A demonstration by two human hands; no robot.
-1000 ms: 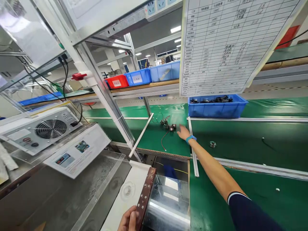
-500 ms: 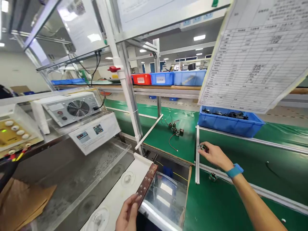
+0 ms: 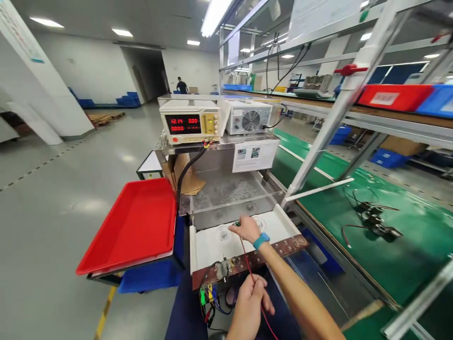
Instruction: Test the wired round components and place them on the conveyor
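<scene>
My right hand (image 3: pixel 248 229), with a blue band at the wrist, is closed on a small motor (image 3: pixel 238 224) with a green board, mostly hidden by the fingers. It is over the white panel (image 3: pixel 208 243) of the bench fixture. From the motor a thin red wire (image 3: pixel 247 259) runs down toward me. Lower and nearer, my left hand (image 3: pixel 252 298) pinches that wire, and its end trails below the hand. Along the panel's near edge lies a brown strip (image 3: pixel 279 248) with metal studs. Clips and leads (image 3: pixel 208 295) in green, yellow and blue hang at its left.
A power supply (image 3: pixel 189 122) with red digits stands behind the fixture, beside a grey unit with a fan (image 3: pixel 250 121). To the left is a red tray (image 3: pixel 141 222). Several motors with wires (image 3: pixel 377 219) lie on the green bench (image 3: pixel 417 255) at right. A person (image 3: pixel 181 86) is far back.
The view has swung left. My right hand has moved the motor from the green bench to over the white panel. My left hand has left the studded strip and now grips the red wire.
</scene>
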